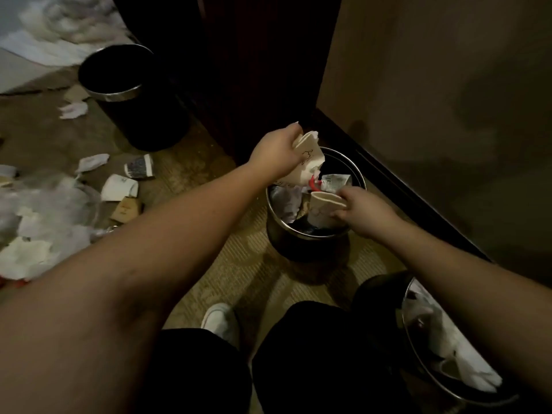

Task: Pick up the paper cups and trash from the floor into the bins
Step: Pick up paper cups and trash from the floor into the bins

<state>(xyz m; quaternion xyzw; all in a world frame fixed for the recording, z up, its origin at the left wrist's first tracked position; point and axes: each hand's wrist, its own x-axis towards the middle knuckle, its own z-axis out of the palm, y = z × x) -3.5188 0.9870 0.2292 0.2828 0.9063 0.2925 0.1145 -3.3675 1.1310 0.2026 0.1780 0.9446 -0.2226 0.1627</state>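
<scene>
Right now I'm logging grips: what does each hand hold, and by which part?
Left hand grips a crushed paper cup by its rim end; right hand pinches another flattened cup at its rim, over the bin.

The carpeted floor (pixel 239 282) carries three dark bins: the middle bin (pixel 310 243), a second bin (pixel 143 115) far to its upper left, a third (pixel 418 348) at its lower right. Left of the middle bin lie crushed paper cups (pixel 119 188), a cardboard sleeve (pixel 127 209) and crumpled tissue (pixel 33 252).
</scene>
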